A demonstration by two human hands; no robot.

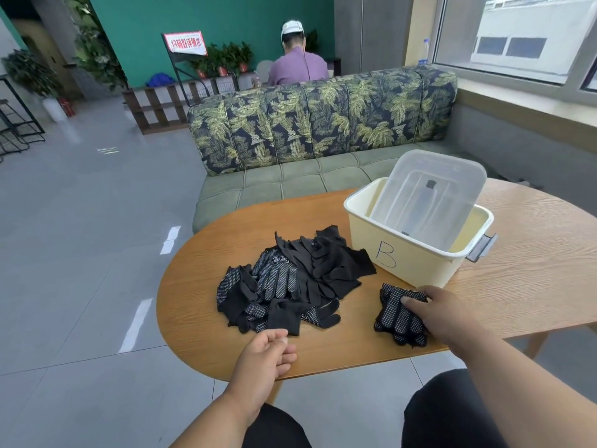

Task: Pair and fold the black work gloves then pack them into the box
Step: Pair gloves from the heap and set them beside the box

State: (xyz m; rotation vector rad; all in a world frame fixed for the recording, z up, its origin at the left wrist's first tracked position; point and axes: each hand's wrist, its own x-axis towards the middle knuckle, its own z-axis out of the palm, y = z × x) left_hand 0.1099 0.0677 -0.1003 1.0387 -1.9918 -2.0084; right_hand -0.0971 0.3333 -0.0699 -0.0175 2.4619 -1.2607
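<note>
Now my right hand (pixel 442 313) grips a stacked pair of dotted gloves (pixel 399 315), thumb pressed on top, just in front of the box (pixel 416 250). Nearby, my left hand (pixel 268 354) seems loosely curled, apparently empty, beside the glove pile (pixel 290 279).

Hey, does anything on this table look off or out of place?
Yes: the clear lid stands tilted inside the cream box, leaning on its far rim, so it blocks the space meant for gloves.
</note>
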